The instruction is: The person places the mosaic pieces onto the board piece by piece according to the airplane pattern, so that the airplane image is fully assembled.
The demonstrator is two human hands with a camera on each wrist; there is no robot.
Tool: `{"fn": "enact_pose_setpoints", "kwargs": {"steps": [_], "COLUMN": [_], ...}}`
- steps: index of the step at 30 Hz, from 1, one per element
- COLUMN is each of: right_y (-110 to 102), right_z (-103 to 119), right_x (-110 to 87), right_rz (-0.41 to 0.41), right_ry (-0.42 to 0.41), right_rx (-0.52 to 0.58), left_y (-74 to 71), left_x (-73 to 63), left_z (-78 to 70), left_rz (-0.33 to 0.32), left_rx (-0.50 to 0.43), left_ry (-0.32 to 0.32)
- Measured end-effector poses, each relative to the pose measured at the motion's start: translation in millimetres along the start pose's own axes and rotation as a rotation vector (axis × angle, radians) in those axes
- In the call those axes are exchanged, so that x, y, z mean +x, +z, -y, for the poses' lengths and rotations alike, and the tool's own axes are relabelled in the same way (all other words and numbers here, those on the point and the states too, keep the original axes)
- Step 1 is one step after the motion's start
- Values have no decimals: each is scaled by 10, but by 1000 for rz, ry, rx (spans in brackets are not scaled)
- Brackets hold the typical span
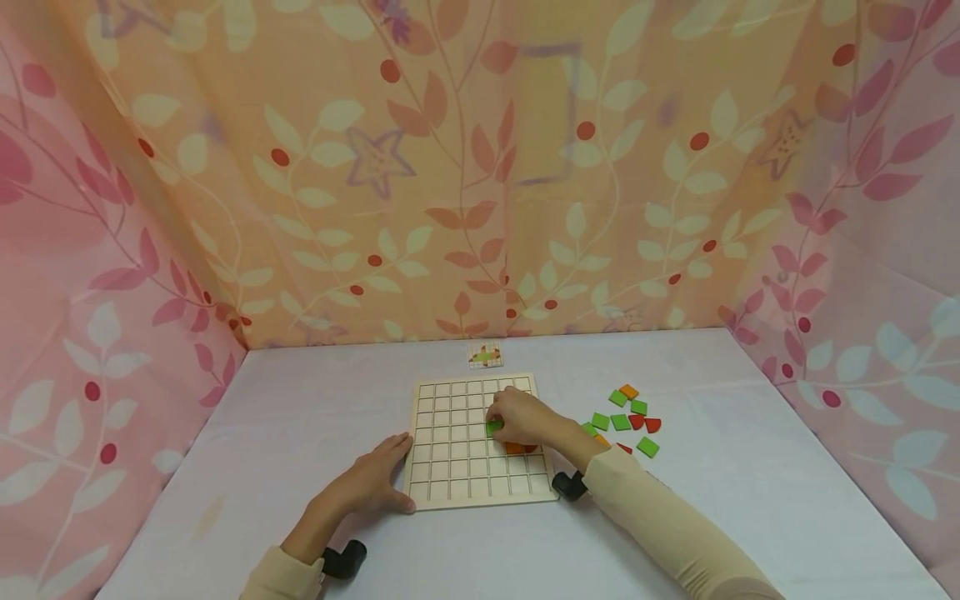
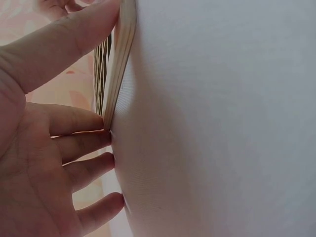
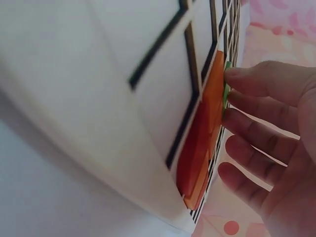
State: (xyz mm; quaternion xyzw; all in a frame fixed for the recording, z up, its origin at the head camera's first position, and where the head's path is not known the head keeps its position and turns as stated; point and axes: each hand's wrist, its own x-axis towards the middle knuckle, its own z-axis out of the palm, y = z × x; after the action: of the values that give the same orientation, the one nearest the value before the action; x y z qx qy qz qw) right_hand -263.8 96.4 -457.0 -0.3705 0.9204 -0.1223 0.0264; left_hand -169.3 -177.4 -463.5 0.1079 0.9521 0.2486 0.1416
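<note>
The left hand (image 1: 372,477) lies along the near left part of a wooden grid board (image 1: 450,472), its fingers spread and fairly straight, the thumb touching the front corner and the fingertips at the left edge. The right hand (image 1: 522,417) is over the right half of the board, its thumb and fingers pinching a green tile (image 1: 493,427) at the grid. Just beside that tile, orange (image 3: 213,94) and red (image 3: 191,148) tiles lie on the board near its right side. The board rests flat on a white surface (image 1: 300,408). Beyond its far edge is a small picture card (image 1: 485,355), while loose green, orange and red tiles (image 1: 621,422) lie scattered to the right. A patterned curtain (image 1: 465,167) hangs behind.
</note>
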Motion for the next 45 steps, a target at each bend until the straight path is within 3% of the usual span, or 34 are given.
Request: {"fn": "enact_pose_setpoints", "kwargs": {"steps": [12,21,37,45], "right_y": [19,-64,-389,-438], "right_z": [0,-62,-397,-605], "right_x": [4,-51,-369,-571], "right_rz": [5,2,-48,-97], "right_ry": [27,53,245,320], "right_rx": [19,114,219,240], "left_y": [-10,-23,-8,-10], "left_x": [-9,-11,-4,-14], "left_z": [-10,-25,-14,-24], "left_rz": [6,0,-7,-6], "left_rx": [7,16,9,9], "left_ry": [0,1,5,-2]}}
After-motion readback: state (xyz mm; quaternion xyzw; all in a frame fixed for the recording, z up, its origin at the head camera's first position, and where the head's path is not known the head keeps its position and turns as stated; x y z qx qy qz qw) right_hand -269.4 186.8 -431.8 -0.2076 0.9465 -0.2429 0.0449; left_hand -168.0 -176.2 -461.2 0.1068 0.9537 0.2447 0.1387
